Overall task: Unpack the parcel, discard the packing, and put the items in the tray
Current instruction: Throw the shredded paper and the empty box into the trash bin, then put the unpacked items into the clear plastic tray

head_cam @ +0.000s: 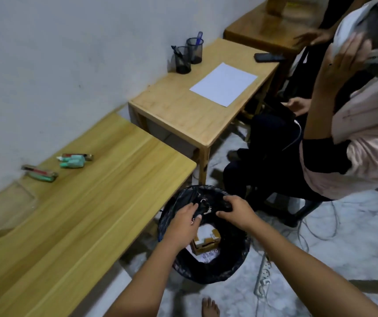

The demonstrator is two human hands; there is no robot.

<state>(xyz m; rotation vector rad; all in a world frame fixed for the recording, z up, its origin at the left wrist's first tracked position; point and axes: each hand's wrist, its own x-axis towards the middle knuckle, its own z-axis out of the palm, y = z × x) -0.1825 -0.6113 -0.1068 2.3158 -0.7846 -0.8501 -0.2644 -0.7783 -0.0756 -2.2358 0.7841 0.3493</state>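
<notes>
Both hands are over the mesh waste bin [229, 268], which stands on the floor at the end of the long table [105, 202], close enough that discarding takes only a lean. The left hand [184, 219] and right hand [236, 211] each have their fingers curled into a crumpled black packing bag [206, 208]. They hold it between them just above the bin mouth, probably so it drops inside rather than over the rim. It is dark against the black liner, so I cannot tell exactly where the bag ends and the liner begins.

An opened cardboard box [206, 239] with a white label already lies in the bin, so the discard step looks nearly done.

The unpacked items are on the table near the wall: a pack of teal tubes [72, 161] and a second blister pack [40, 173], well apart from the bin. Neither is yet in the clear tray [11, 202], which sits just beyond them towards the table's left end. Once the bag is let go, moving the two packs into that tray appears to be what remains
</notes>
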